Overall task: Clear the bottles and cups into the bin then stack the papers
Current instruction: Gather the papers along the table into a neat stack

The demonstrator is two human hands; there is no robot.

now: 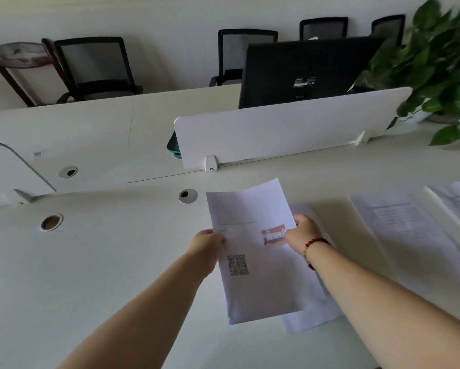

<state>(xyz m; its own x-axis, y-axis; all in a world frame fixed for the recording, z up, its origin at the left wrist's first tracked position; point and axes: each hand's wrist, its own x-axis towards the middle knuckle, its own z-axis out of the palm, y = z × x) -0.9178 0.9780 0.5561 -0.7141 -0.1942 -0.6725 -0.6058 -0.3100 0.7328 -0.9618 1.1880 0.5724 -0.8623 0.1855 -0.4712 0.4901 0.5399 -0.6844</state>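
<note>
Paper sheet is hanging over the desk, left hand pinching its nine o'clock edge, right hand pinching three o'clock; light and floppy, it is probably needing both edges gripped.

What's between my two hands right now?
A printed sheet with a QR code, held by left hand and right hand, shown in the head view.
</note>
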